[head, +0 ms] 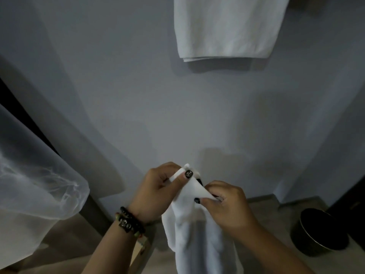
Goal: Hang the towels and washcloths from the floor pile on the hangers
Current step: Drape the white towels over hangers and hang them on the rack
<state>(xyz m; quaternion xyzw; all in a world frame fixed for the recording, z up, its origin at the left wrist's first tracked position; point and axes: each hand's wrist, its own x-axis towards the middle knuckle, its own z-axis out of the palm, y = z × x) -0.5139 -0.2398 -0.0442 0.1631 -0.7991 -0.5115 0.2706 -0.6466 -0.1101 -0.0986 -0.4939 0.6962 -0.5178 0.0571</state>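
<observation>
We hold a white washcloth low in the middle of the view, in front of the grey wall. Our left hand pinches its top edge between thumb and fingers, and our right hand is closed on the same edge just beside it, so the short stretch between them runs at a slant, higher on the left. From there the cloth hangs straight down, its long axis vertical, and its lower end is cut off by the bottom of the frame. A small dark thing shows behind the cloth between our hands; we cannot tell what it is. A folded white towel hangs high on the wall, its top cut off, so its hanger is out of sight. A sheer curtain fills the left, and a dark round bin stands on the floor at right.
</observation>
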